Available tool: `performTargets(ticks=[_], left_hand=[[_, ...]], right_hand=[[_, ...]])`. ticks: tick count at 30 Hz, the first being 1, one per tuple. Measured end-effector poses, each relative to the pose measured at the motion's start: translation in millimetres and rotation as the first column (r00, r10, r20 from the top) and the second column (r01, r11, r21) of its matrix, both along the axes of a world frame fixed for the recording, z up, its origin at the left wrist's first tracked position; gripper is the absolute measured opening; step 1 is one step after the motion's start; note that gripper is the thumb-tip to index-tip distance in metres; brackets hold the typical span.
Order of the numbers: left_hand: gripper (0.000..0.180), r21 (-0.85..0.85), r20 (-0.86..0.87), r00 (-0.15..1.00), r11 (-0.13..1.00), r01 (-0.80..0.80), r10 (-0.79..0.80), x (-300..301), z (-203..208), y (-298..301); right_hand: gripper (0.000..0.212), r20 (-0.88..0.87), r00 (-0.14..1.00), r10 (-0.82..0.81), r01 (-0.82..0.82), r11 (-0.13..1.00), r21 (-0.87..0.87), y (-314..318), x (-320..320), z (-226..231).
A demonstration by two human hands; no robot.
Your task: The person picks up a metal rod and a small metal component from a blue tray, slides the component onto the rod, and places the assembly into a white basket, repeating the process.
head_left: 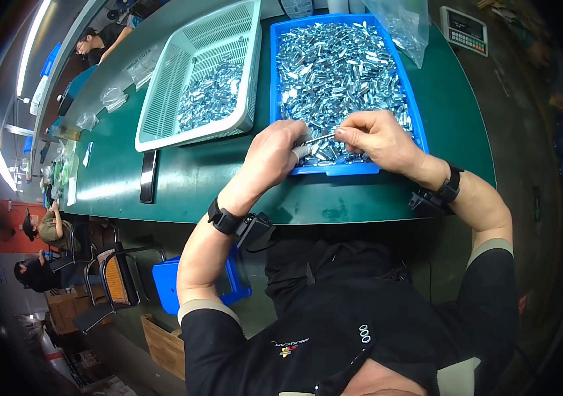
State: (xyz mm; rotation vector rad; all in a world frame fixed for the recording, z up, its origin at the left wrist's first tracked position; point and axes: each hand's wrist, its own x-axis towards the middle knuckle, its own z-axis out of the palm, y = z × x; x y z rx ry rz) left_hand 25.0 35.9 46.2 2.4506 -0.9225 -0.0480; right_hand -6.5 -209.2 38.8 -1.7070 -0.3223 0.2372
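Observation:
Over the near end of a blue tray [420,125] full of small shiny metal parts [341,66], both my hands meet. My right hand [384,142] pinches a thin metal rod [319,139] between thumb and fingers. The rod points left, its other end reaching the fingertips of my left hand [273,155]. The left fingers are closed; what they grip is hidden. A white covering [302,151] wraps one left fingertip. Left of the tray stands a pale green perforated basket [156,112] with a smaller heap of similar metal parts [212,96].
The green table [229,188] carries a dark flat phone-like slab [149,177] by the basket. A clear plastic bag [403,30] lies past the tray; a scale [464,31] stands at far right. Below the table edge are a blue stool [168,284] and a chair [115,280]. Other people sit at left.

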Motion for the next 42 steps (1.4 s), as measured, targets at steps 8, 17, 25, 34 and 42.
performTargets(ticks=[8, 17, 25, 34, 42], left_hand=[[0.02, -0.572, -0.616, 0.787, 0.669, -0.475, 0.032, -3, -12, 3], [0.015, -0.626, -0.644, 0.765, 0.597, -0.502, -0.032, -7, -23, -4], [0.017, -0.496, -0.453, 0.89, 0.812, -0.308, 0.062, -18, -23, -2], [0.017, -0.49, -0.262, 0.964, 0.854, -0.173, 0.045, -22, -22, -9], [0.017, -0.501, 0.123, 0.95, 0.844, -0.189, 0.286, -6, 12, 21]], right_hand=[[0.023, 0.046, 0.998, -0.039, 0.041, 0.999, -0.033, 0, -7, -12], [0.023, 0.007, 0.986, -0.165, 0.164, 0.984, 0.076, -1, -4, -13], [0.041, -0.058, 0.994, -0.096, 0.098, 0.995, 0.029, 1, -3, -9], [0.047, -0.087, 0.994, 0.068, -0.072, 0.996, -0.044, 3, -1, -9], [0.042, -0.085, 0.975, -0.206, 0.217, 0.967, 0.136, -3, -5, -6]])
